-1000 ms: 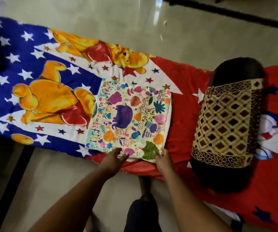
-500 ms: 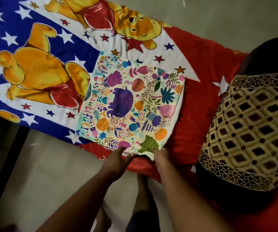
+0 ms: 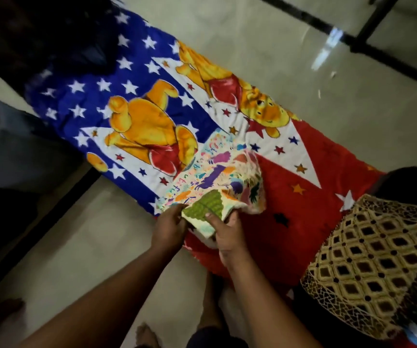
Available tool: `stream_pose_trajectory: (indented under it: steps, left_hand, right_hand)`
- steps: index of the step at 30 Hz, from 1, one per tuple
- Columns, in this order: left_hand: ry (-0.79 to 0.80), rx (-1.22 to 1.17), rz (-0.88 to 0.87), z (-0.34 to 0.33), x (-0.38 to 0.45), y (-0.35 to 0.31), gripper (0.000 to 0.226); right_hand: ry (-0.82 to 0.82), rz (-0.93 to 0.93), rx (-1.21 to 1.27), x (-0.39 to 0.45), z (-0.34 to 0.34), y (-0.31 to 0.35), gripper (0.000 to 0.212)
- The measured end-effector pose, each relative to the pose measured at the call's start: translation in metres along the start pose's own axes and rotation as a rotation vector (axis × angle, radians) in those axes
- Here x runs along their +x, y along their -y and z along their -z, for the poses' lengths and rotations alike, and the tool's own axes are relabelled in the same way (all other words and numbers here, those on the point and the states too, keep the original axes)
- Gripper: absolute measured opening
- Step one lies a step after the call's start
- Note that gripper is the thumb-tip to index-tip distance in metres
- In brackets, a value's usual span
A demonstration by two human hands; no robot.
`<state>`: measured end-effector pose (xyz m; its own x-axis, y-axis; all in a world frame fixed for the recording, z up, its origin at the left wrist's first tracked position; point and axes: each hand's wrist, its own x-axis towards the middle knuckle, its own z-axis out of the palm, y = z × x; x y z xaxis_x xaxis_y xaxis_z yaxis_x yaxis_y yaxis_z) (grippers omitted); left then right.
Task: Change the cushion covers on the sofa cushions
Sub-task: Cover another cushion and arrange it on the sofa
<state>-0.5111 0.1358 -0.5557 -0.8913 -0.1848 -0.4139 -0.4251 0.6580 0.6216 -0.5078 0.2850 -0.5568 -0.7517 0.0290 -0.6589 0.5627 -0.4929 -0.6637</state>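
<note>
Both hands, left hand [image 3: 168, 228] and right hand [image 3: 227, 232], pinch the crumpled floral fabric cushion cover [image 3: 217, 182] at the near edge of the cartoon-print bedsheet [image 3: 137, 101]; patterned woven bolster [image 3: 375, 259] at right end.

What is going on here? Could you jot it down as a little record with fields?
Setting: a cartoon bear bedsheet spread over a low bed on a tiled floor
Main item: a colourful printed cushion cover, near edge lifted and bunched
Left hand: fingers grip the cover's near edge
Right hand: also grips the near edge, thumb on top
Nearby: a cushion in a brown diamond-pattern cover lies to the right, apart from the hands
Stage: printed cover empty, not yet on a cushion
</note>
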Motion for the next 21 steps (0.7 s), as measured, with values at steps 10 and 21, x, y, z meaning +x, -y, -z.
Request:
stream_pose_trajectory:
  steps: [10,21]
  left_hand:
    - [-0.282,-0.77,-0.027,0.232,-0.085,0.016,0.034]
    - [-0.617,-0.415,0.06,0.422,-0.288,0.199,0.022]
  right_hand:
    - [0.422,0.34,-0.689,-0.118,-0.177,-0.001,0.072]
    - [0.776,0.72,-1.193,-0.278,-0.362,-0.141,0.033]
